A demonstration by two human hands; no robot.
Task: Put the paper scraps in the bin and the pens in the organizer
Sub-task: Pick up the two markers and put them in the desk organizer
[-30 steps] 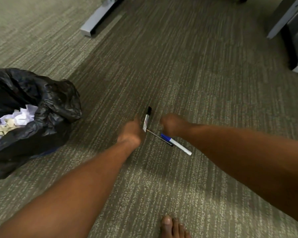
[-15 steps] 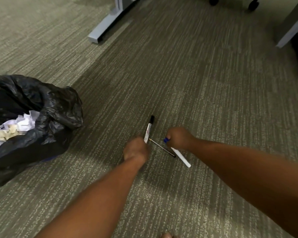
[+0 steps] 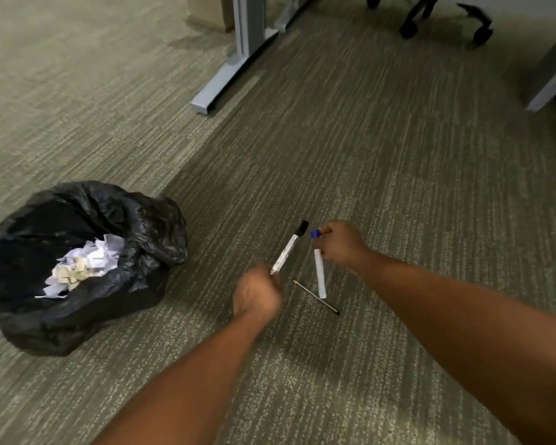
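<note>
Underfoot we have a grey-green striped carpet (image 3: 398,187) filling nearly the whole view, with a grey desk leg (image 3: 235,56) standing on it at the top and the dark wheels of a chair base (image 3: 443,17) to its right. Next in size, our bin (image 3: 87,268) sits on the carpet at the left, lined with a crumpled black bag, and the paper scraps (image 3: 84,268) lie inside it in a white and cream heap. Our two bare forearms reach in from the bottom edge toward the middle of the floor. Our left hand (image 3: 257,293) is curled into a fist around the lower end of a black-capped marker (image 3: 289,247), which angles up and to the right out of the fist. Our right hand (image 3: 341,245) pinches a blue-capped marker (image 3: 319,268) near its cap, fingers closed on it, so its white barrel hangs downward. Between and just below the hands, a thin dark pen (image 3: 316,297) lies loose on the carpet, and the white barrel's lower tip overlaps it in the view; we cannot tell whether they touch.
</note>
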